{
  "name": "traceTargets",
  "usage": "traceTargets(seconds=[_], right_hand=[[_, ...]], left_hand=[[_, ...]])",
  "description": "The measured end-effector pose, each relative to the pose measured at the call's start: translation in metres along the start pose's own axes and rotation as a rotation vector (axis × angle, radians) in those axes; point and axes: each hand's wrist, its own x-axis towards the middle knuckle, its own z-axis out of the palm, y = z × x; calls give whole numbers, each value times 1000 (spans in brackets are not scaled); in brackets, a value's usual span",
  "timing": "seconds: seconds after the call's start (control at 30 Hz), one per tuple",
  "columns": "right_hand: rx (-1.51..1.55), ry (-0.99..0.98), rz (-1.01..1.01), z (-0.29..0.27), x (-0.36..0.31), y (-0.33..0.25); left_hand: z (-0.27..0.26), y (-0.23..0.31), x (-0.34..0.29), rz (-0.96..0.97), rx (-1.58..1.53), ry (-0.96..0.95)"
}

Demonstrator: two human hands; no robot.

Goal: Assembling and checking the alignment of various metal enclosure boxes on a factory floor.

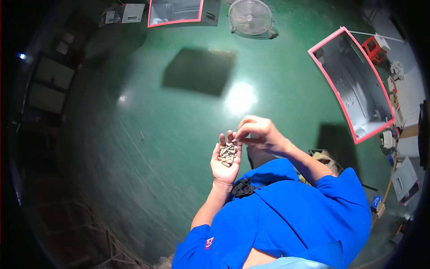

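My left hand (225,169) is turned palm up and cupped, its fingers pointing away from me. A heap of small, pale grey and tan stubby cylinders (228,153), like screws or plugs, lies across its palm and fingers. Their exact kind is too small to tell. Just above the left fingertips, my right hand (260,131) is bent over with thumb and finger pinched together. One small pale piece (235,140) seems to be in that pinch, though it is partly covered by the fingers.
Far ahead stands an open grey metal box (175,22) with a red-edged rim, beside a round floor fan (250,18). Another red-rimmed metal box (339,85) lies to the right. Past it are a red stool (372,50) and assorted parts. The floor (179,121) is glossy green.
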Motion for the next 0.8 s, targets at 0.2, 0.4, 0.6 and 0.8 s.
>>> traceTargets(seconds=[0.2, 0.4, 0.6, 0.8], right_hand=[[392, -65, 285, -66, 96, 94], [242, -276, 146, -72, 232, 139], [437, -386, 285, -13, 336, 174], [495, -438, 341, 81, 485, 218]], left_hand=[[63, 56, 115, 223, -9, 80], [114, 131, 195, 418, -44, -12], [129, 225, 222, 619, -114, -3], [163, 397, 259, 755, -132, -29]])
